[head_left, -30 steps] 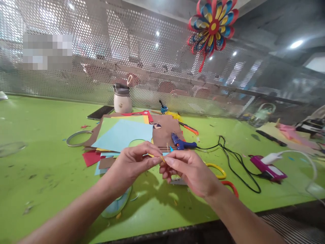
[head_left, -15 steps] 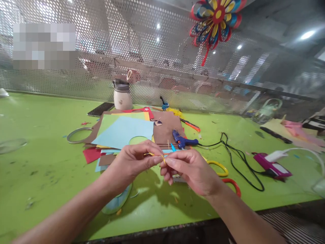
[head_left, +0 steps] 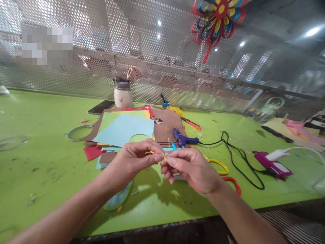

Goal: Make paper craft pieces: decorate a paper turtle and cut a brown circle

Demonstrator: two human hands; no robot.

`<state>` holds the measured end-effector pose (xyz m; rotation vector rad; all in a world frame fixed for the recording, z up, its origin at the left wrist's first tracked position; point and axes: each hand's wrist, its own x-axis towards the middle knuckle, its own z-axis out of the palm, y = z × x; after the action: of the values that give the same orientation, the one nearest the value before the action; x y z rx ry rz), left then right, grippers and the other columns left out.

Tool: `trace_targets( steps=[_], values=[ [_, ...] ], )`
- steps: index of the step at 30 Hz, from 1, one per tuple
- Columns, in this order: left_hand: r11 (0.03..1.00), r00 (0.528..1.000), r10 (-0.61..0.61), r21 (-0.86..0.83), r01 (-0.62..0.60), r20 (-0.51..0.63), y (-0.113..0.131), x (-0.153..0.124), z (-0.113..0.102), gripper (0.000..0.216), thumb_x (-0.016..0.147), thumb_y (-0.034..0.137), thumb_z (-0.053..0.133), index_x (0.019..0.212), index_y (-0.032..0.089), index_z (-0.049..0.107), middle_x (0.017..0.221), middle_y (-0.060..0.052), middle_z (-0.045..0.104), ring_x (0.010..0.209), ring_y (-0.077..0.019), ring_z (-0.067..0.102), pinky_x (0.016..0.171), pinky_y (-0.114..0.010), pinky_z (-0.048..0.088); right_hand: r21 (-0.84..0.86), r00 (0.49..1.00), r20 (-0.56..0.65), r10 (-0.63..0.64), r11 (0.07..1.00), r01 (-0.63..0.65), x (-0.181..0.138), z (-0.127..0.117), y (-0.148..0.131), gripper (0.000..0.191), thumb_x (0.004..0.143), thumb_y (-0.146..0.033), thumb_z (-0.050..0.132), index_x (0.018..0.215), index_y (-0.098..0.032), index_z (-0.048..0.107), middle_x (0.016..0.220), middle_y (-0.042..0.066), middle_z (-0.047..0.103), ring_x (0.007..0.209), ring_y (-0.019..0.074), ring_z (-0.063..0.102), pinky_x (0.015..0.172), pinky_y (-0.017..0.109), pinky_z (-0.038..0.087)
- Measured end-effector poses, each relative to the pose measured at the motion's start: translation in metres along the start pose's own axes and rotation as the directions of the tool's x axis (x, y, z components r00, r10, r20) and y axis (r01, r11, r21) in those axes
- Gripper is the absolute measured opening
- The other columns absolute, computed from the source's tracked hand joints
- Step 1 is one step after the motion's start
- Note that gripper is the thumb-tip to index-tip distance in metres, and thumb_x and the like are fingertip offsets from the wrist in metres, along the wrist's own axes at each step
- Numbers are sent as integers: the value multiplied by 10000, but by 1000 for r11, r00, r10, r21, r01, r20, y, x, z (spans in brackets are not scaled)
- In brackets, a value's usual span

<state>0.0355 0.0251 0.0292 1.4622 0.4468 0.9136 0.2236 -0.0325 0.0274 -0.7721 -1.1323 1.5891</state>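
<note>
- Fingers [head_left: 154,156] of the left hand [head_left: 133,162] and of the right hand [head_left: 190,166] are pinched shut on a thin yellow paper strip [head_left: 164,157], tip to tip, above the green worktop [head_left: 50,169]
- Over the last second the pinch has hardly shifted (only the view drifted), so the strip is still being worked between both hands
- The blue glue gun [head_left: 182,139] lies just beyond, on brown card [head_left: 167,127]

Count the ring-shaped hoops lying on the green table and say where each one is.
3. A grey ring lies left of the paper stack; a yellow ring and a red ring lie beside the right hand, both partly hidden by it. More may be hidden.
</note>
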Motion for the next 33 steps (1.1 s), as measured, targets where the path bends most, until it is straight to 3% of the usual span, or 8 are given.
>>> trace_targets(
  steps=[15,22,24,27,30,33],
  values=[
    [997,1000,-4,81,5,-12,1,-1,2,85,847,246,749,781,194,764,841,-13,679,765,-141,640,751,-261,513,-17,998,-54,39,999,-40,1,0,0,128,766,-273,808,757,-150,777,688,37,728,566,107,658,476,195,518],
    [985,992,-117,123,122,-45,3,-2,4,219,862,372,728,777,171,730,722,3,675,687,-116,588,665,-219,464,-269,995,-64,-76,962,56,-2,4,-2,110,838,-239,693,801,-151,747,714,5,667,613,88,594,539,205,512],
    [981,983,-163,95,171,-86,0,0,4,254,819,402,759,753,160,718,695,-7,687,656,-130,600,646,-241,471,-308,994,-80,-75,950,47,-1,5,-2,136,846,-265,676,810,-149,736,710,2,655,613,92,581,546,216,513],
    [975,951,-192,59,212,-244,-5,3,2,292,742,428,795,713,154,699,694,-32,712,692,-167,644,702,-287,494,-361,990,-132,-54,933,3,2,3,0,160,825,-305,686,805,-148,711,697,3,649,599,107,580,549,246,517],
    [974,914,-178,65,216,-365,-4,6,-1,266,697,381,795,638,163,655,676,-31,702,695,-178,650,717,-307,495,-516,978,-186,-92,856,-18,5,-6,7,84,803,-240,672,832,-164,690,703,0,644,587,117,573,557,262,503],
    [974,882,-133,105,201,-451,-1,8,-5,254,658,240,737,509,177,541,540,13,594,548,-114,532,570,-256,404,-753,968,-92,-233,653,86,5,-12,14,114,773,-91,592,734,-170,663,749,25,654,684,150,609,652,291,508]
  ],
)
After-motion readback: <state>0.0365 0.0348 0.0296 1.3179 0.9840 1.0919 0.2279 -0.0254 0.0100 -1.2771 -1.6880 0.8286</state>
